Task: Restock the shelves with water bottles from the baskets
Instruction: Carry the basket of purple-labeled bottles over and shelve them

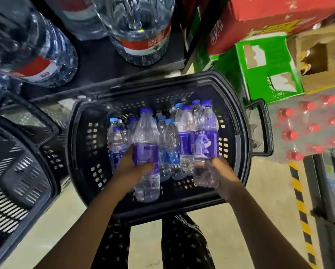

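Left hand (132,165) grips a clear purple-labelled water bottle (145,133), right hand (222,171) grips a second purple-labelled bottle (206,136), both inside the black perforated plastic basket (238,121). Lift straight up, clear the blue-capped bottles (170,144) between, hold at the labels.

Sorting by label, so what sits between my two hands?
In the head view, blue-labelled bottles stand in the basket between the left hand and right hand.

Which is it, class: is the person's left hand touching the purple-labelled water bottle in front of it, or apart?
Touching. In the head view the left hand wraps round the purple-labelled water bottle at its label; no gap shows.
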The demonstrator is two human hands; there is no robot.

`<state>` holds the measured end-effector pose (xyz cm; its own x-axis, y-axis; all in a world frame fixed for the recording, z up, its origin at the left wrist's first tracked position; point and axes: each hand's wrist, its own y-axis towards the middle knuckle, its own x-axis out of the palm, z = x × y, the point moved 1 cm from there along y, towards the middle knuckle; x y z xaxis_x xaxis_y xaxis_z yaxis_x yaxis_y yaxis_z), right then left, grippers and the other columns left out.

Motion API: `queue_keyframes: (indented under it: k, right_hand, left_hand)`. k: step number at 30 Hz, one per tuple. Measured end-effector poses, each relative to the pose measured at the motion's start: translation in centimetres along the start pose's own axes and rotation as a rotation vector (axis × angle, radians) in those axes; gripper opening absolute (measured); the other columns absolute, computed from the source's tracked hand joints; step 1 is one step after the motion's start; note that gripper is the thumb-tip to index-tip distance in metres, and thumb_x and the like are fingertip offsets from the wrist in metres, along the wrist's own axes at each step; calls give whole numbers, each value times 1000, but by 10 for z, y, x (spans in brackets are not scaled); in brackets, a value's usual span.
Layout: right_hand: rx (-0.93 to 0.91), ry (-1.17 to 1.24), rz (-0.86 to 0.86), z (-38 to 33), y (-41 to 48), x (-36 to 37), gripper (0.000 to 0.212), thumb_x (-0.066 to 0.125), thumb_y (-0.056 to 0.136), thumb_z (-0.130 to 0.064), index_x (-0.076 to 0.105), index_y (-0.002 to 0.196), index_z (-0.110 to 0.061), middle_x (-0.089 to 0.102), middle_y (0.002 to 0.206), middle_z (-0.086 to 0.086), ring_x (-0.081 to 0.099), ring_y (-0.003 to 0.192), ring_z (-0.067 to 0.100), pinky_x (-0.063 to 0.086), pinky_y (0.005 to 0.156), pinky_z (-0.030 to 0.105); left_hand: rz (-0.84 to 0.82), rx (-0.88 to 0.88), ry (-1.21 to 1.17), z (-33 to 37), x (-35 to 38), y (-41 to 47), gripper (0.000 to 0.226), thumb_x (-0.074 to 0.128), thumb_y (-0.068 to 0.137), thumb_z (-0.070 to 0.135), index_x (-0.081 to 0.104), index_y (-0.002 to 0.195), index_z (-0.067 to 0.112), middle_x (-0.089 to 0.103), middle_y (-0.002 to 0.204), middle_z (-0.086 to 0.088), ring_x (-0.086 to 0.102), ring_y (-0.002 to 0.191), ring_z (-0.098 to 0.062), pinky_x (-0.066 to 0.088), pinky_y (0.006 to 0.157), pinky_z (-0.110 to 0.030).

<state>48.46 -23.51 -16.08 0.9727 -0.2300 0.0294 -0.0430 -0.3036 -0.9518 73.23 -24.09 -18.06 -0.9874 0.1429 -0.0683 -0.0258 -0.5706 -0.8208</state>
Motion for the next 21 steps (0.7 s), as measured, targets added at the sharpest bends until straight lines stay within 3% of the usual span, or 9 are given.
queue_keyframes:
  k: [3,5,7,9,12,15,18,20,21]
  right_hand:
    - [-26,51,-88,-7,-34,10,27,63,81,-29,64,105,-17,67,110,12,68,87,23,53,76,42]
    - [-46,64,-158,-20,-59,20,56,67,61,-44,63,107,-12,71,102,12,69,82,23,54,69,39]
    - [-79,65,-218,-36,-83,36,68,77,49,-49,64,103,-10,72,84,10,70,68,23,58,57,37]
    - [-84,109,-232,-53,-101,52,67,87,41,-46,65,95,-12,72,80,8,69,66,25,57,55,40]
    - [-100,54,-217,-80,-126,76,98,92,41,-45,50,122,-10,69,110,12,68,93,29,59,65,44]
    - [-193,32,-267,-100,-152,93,83,88,51,-31,53,124,-14,70,106,4,69,93,21,57,59,34]
    - [-299,44,-304,-112,-172,103,107,93,33,-46,55,130,-18,71,112,8,67,105,28,56,74,40]
    - [-391,45,-346,-126,-190,113,111,94,28,-44,55,128,-19,73,108,5,69,100,22,57,71,35]
    - [-442,10,-364,-134,-197,117,101,93,32,-35,57,124,-19,75,101,0,71,92,14,57,67,26]
  left_hand:
    - [-63,2,-139,29,-8,-33,57,78,58,22,58,111,25,68,87,3,65,81,-16,50,67,-23]
    - [-88,31,-242,51,-14,-53,61,72,45,24,59,104,24,69,77,5,65,67,-6,50,60,-17]
    - [-81,57,-303,77,-22,-72,53,71,47,21,59,99,26,72,72,11,67,65,-1,50,60,-14]
    - [-62,91,-335,99,-32,-87,61,79,46,30,63,105,22,75,84,9,71,79,-6,51,70,-20]
    - [-27,149,-359,132,-48,-109,56,84,54,31,64,106,27,75,94,9,71,88,-8,54,69,-20]
    - [14,209,-381,160,-67,-130,47,83,64,28,60,105,30,75,87,15,70,83,-3,53,63,-15]
    - [27,255,-383,174,-86,-148,90,88,37,59,63,116,23,75,102,0,71,94,-19,54,74,-30]
    - [10,289,-470,186,-101,-157,91,88,31,55,66,111,19,74,101,-7,72,90,-21,57,73,-32]
    - [-40,306,-525,192,-107,-160,86,89,33,48,67,110,14,74,101,-13,72,87,-25,59,70,-34]
